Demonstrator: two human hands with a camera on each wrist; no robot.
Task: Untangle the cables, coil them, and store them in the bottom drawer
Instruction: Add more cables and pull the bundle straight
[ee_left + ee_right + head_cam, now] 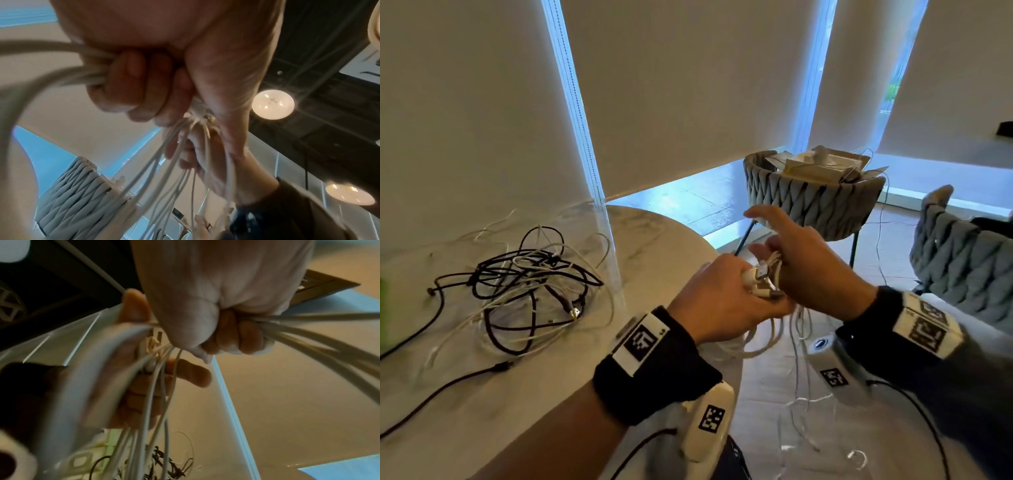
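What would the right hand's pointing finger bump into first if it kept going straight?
Probably nothing close. The right hand points its index finger left and away, over the table's far edge toward the window blind; depth is hard to judge.

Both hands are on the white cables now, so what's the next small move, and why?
Probably wind one more loop: the left hand grips the bundle of white cables at the connectors, the right hand grips it too, and loose white strands hang uncoiled below.

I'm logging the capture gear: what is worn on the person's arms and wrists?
Each wrist carries a black cuff bearing a white block printed with a black square code. White camera pods with similar codes hang beneath, trailing thin black cables. The right arm has a dark sleeve; the left forearm is bare.
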